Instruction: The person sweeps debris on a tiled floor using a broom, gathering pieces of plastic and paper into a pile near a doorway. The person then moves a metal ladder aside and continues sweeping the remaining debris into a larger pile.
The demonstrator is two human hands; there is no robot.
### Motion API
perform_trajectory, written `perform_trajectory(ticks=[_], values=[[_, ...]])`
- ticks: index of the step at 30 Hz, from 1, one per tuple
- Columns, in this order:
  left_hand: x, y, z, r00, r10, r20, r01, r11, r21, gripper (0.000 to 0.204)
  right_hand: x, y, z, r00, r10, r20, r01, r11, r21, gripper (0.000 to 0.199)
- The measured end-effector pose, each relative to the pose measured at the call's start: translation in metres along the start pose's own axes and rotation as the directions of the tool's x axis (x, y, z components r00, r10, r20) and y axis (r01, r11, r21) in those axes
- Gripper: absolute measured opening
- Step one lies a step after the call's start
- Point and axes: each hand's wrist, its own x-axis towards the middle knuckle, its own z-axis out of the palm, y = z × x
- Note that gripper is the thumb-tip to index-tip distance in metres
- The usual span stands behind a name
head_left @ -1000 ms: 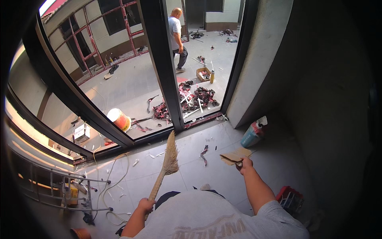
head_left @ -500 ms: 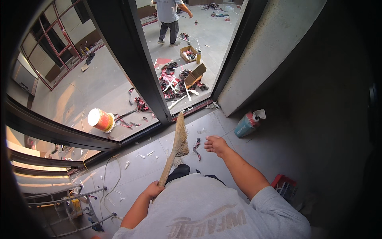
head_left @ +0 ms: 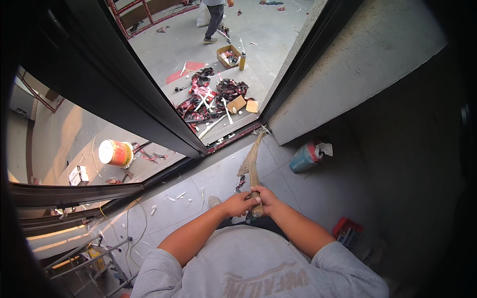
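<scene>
A short straw hand broom (head_left: 252, 166) is held in front of my body, its bristle end slanting up toward the door sill and the wall corner. My right hand (head_left: 269, 198) is wrapped round the handle from the right. On the other side, my left hand (head_left: 239, 204) grips the handle close to its butt end; some of its fingers are hidden. Just beyond my hands, a dark and red scrap strip (head_left: 241, 184) lies on the tiles, partly behind the broom. White scraps (head_left: 180, 196) are scattered on the floor to the left.
A dark-framed glass door (head_left: 169, 119) stands ahead. Past the sill lie a heap of black and red scraps (head_left: 203, 97) and an open cardboard box (head_left: 229, 55); a person (head_left: 214, 17) walks there. A blue bag (head_left: 304, 158) and red crate (head_left: 348, 231) are right, a metal frame (head_left: 94, 258) left.
My left hand has brought the broom rightward and my right hand has closed on the handle. The view has shifted, and the person beyond the door has changed stride.
</scene>
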Motion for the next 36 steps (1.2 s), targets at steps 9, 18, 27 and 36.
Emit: perform_trajectory(ticks=[9,18,27,36], values=[[-0.025,-0.122,-0.014,0.842,-0.335,-0.423,0.306,0.942,-0.137,0.056,0.000,-0.109,-0.148,0.920,-0.124,-0.372,0.047,0.977,-0.208,0.021],[-0.022,-0.153,0.034,0.741,-0.474,-0.476,0.421,0.880,-0.221,0.053,0.053,-0.205,-0.151,0.912,-0.149,-0.382,0.271,0.918,0.289,0.020],[-0.007,-0.123,0.020,0.766,-0.444,-0.465,0.416,0.894,-0.170,0.051,0.082,-0.194,-0.146,0.798,-0.146,-0.584,0.212,0.976,0.047,0.024],[-0.008,-0.141,-0.004,0.734,-0.492,-0.469,0.442,0.869,-0.221,0.048,-0.003,-0.124,-0.109,0.827,-0.265,-0.496,0.336,0.940,0.057,0.020]])
